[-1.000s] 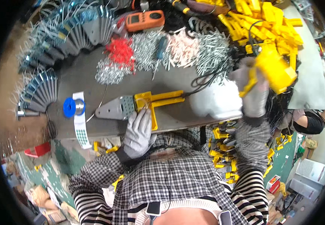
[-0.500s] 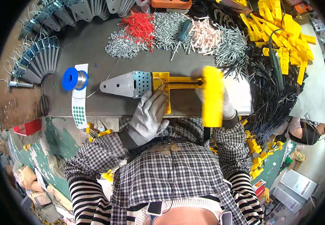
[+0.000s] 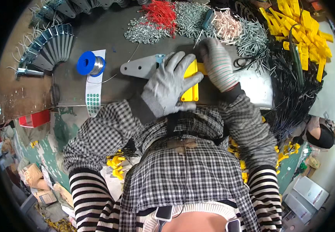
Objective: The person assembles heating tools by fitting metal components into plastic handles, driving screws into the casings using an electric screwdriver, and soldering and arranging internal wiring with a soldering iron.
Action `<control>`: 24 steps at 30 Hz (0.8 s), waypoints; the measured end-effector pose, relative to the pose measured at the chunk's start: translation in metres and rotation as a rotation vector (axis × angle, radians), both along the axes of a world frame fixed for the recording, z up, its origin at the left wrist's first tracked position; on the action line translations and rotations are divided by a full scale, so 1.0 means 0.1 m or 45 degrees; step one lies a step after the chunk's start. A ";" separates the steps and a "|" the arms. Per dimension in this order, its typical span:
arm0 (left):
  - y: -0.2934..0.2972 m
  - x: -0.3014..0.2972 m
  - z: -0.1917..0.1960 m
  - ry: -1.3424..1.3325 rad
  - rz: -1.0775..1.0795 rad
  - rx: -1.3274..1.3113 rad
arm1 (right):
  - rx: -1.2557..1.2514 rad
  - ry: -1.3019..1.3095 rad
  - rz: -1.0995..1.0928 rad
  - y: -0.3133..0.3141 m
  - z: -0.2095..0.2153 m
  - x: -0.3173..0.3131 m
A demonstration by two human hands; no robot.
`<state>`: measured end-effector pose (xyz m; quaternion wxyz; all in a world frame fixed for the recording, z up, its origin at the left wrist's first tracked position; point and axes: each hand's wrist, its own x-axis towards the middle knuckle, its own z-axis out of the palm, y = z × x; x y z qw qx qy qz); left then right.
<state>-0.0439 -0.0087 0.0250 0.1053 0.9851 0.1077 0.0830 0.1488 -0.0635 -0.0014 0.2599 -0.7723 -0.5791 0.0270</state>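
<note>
My left hand [image 3: 169, 83], in a grey glove, lies over a yellow plastic housing [image 3: 191, 91], its fingers on the far side and thumb across the top. A grey tapered metal plate [image 3: 138, 67] sticks out to the left of that hand. At its right end a bit of blue perforated part [image 3: 160, 58] shows; the palm hides the rest. My right hand [image 3: 218, 63], gloved with stripes, has its fingers curled round the narrow yellow handle [image 3: 201, 69] of the housing. What its fingertips touch is hidden.
A blue solder spool [image 3: 87, 63] stands left on a white strip with green dots. Across the back lie heaps of nuts [image 3: 146, 33], red pieces [image 3: 159, 15], screws [image 3: 190, 19] and pale pink pieces [image 3: 227, 25]. Yellow parts [image 3: 304, 31] and black cables [image 3: 291, 100] fill the right.
My right hand has brought the yellow cover over onto the yellow frame and now grips the handle end. My left hand has shifted onto the housing. The view has moved slightly.
</note>
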 end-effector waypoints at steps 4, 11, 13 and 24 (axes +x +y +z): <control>-0.02 -0.08 -0.07 -0.028 -0.030 0.047 | -0.475 -0.137 -0.361 0.28 0.42 0.08; -0.02 -0.01 -0.05 -0.054 -0.084 0.052 | -0.183 0.051 -0.278 0.27 0.22 0.50; -0.11 0.01 -0.10 -0.131 0.016 0.100 | -0.153 0.231 -0.353 0.14 0.42 0.68; -0.18 0.04 0.03 -0.065 0.045 -0.037 | -0.415 -0.275 0.037 0.56 0.31 0.27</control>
